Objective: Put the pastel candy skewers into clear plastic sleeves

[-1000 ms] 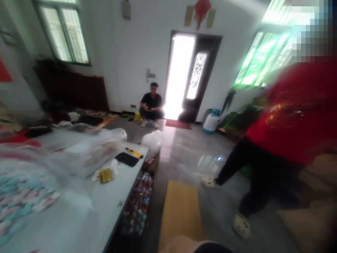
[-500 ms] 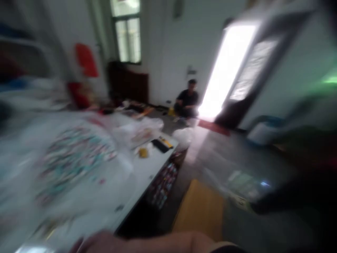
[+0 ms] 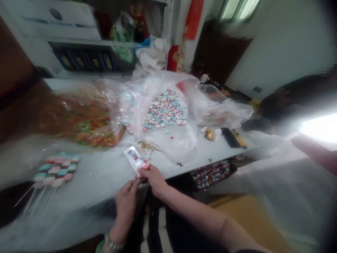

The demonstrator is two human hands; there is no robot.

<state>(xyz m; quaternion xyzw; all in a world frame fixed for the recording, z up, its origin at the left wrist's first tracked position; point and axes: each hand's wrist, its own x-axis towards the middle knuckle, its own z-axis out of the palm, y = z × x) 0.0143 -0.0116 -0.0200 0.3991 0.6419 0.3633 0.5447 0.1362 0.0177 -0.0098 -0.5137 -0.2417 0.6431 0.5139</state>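
Low in the middle, my right hand (image 3: 155,180) is closed, with thumb and fingers gripping a small clear-and-white packet (image 3: 133,157) that carries a printed picture. Pink and pale blue candy pieces (image 3: 146,162) show right by those fingertips. My left hand (image 3: 126,201) pinches close to the packet's lower end; what sits between its fingers is too small and blurred to name. Gold twist ties (image 3: 146,146) lie just beyond the packet. To the left, several marshmallow skewers (image 3: 56,170) in pink, white and blue rest side by side on the white table (image 3: 105,172).
An open plastic bag of pastel candies (image 3: 168,109) lies at the back, beside a bag of orange and green sweets (image 3: 89,130). A black-and-yellow object (image 3: 233,137) is near the right edge. Below stands a box of wrapped pieces (image 3: 212,174). A blurred person (image 3: 284,102) is at right.
My view has swung left and down from the room and doorway to the table. Both hands and the packet are now visible; before, only a blurred hand and forearm showed at the bottom.
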